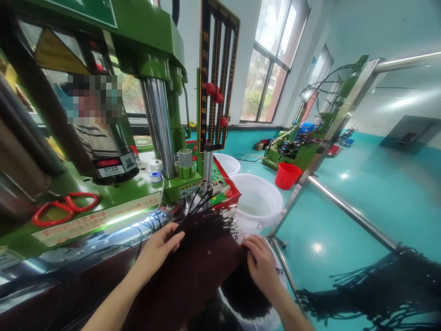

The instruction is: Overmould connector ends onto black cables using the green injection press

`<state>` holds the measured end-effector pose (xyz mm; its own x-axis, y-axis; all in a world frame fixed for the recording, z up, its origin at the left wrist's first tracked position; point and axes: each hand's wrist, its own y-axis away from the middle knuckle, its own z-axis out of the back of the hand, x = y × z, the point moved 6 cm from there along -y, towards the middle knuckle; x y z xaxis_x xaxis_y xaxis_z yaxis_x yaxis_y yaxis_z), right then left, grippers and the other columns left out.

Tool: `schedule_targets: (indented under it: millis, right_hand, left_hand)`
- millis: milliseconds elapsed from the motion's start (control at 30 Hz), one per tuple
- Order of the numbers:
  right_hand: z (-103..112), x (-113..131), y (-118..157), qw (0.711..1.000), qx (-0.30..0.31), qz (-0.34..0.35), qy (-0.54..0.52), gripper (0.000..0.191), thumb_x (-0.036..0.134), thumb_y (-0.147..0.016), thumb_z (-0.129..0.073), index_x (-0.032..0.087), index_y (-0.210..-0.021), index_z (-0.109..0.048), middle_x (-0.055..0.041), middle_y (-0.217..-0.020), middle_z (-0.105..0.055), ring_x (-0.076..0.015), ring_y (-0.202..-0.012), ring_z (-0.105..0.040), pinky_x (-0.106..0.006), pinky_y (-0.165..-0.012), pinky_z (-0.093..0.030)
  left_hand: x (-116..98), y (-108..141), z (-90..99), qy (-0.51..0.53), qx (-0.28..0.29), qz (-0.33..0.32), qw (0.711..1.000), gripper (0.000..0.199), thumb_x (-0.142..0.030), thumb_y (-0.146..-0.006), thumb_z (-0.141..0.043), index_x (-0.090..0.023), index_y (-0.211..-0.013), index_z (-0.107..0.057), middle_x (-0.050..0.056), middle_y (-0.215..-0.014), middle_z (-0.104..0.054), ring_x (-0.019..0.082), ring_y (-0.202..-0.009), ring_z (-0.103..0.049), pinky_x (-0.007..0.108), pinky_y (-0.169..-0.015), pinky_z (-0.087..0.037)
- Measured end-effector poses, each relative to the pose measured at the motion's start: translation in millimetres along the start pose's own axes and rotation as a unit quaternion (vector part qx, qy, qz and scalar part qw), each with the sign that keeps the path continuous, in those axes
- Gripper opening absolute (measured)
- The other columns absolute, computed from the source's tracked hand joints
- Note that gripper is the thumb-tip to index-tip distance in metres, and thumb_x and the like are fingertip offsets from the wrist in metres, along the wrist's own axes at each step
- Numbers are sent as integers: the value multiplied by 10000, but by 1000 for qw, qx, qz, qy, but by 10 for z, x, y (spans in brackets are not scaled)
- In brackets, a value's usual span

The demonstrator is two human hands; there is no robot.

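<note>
So the left hand (163,243) had thumb and fingers drawn together at the near edge of a bunch of black cords (203,225), pinching a few strands as far as I could tell. The right hand (260,262) had its fingers curled at the far side, by the pale tips; couldn't tell if it gripped anything. The bunch lay on a dark brown surface (213,266), fanned out between the hands. My read: loose strands were being handled a few at a time, and stuff that thin and tangly called for a light fingertip pinch, tips kept lined up.

Texture-wise, the cords were skinny and bendy, the tips stiff-looking. Past them stood a glossy green press (151,27) with a smooth steel column (160,128), red-handled scissors (51,224) on its bed. Farther right: a round white plastic tub (255,184), a red bucket (288,177) and more dark strands (389,285) draped near a shiny metal rail (351,211).
</note>
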<state>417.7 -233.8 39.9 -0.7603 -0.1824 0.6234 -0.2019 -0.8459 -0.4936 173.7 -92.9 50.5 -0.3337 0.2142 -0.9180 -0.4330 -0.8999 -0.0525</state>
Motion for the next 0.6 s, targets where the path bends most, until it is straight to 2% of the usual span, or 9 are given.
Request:
schedule_targets:
  millis: [67,167,200,267,333,367,433,500,600]
  right_hand:
    - [27,90,-53,999,-11,-19,-36,256,135,-781,-435,201,-929,-632,-79,-983,-617,-224,-985,-515,-417,-902,-385]
    - [-203,181,-143,970,65,-111,-206,197,225,-790,-488,190,-923,-629,-71,-910,-652,-200,-869,-579,-381,-819,-443]
    - [-337,236,-178,944,96,-137,-284,225,253,-774,-529,193,-975,-611,-70,-941,-652,-200,-891,-581,-383,-830,-440]
    - [-601,414,-286,872,137,-151,-446,453,277,-700,-632,222,-1134,-516,-66,-1078,-608,-206,-1007,-544,-400,-897,-397]
    - [-767,629,-443,798,138,-129,-573,653,276,-627,-700,258,-1219,-426,-59,-1186,-540,-210,-1092,-491,-410,-947,-349]
    - [-802,730,-528,770,128,-117,-614,680,275,-610,-712,264,-1224,-418,-57,-1203,-526,-211,-1100,-484,-414,-958,-335]
    - [-786,903,-682,737,102,-102,-660,609,268,-624,-702,248,-1184,-463,-56,-1148,-565,-210,-1055,-517,-421,-959,-329]
    - [-717,1037,-781,724,102,-104,-675,423,280,-686,-649,202,-1089,-545,-57,-991,-642,-206,-957,-575,-426,-936,-349]
    - [-662,1144,-789,710,170,-129,-671,260,338,-769,-547,145,-925,-624,-63,-765,-681,-209,-806,-624,-426,-844,-413]
  left_hand:
    - [15,5,-48,13,18,5,1000,278,-457,-748,-477,-204,-656,-408,-72,-521,-416,100,-506,-394,223,-533,-334]
    - [24,9,-82,19,24,13,999,279,-458,-748,-479,-204,-667,-396,-83,-504,-385,89,-471,-363,211,-486,-310]
    - [17,16,-92,18,26,12,999,280,-461,-748,-478,-203,-668,-404,-84,-499,-376,88,-466,-362,208,-478,-308]
    - [-13,50,-130,13,39,4,999,266,-460,-751,-472,-201,-697,-451,-72,-517,-413,96,-483,-400,207,-482,-335]
    - [-59,117,-173,1,48,-13,999,245,-445,-747,-478,-204,-762,-520,-37,-615,-533,126,-568,-494,222,-541,-401]
    - [-77,163,-191,-6,46,-19,999,244,-436,-743,-482,-211,-809,-548,-17,-689,-587,151,-636,-538,236,-589,-431]
    - [-89,279,-219,-20,33,-22,999,261,-422,-727,-495,-229,-880,-581,10,-813,-644,202,-774,-586,263,-684,-462]
    - [-61,422,-232,-29,15,-9,999,267,-420,-707,-506,-249,-889,-600,18,-855,-665,237,-850,-598,280,-737,-471]
    - [34,663,-226,-43,-2,10,999,274,-419,-674,-524,-286,-896,-615,12,-909,-676,258,-896,-602,298,-773,-479]
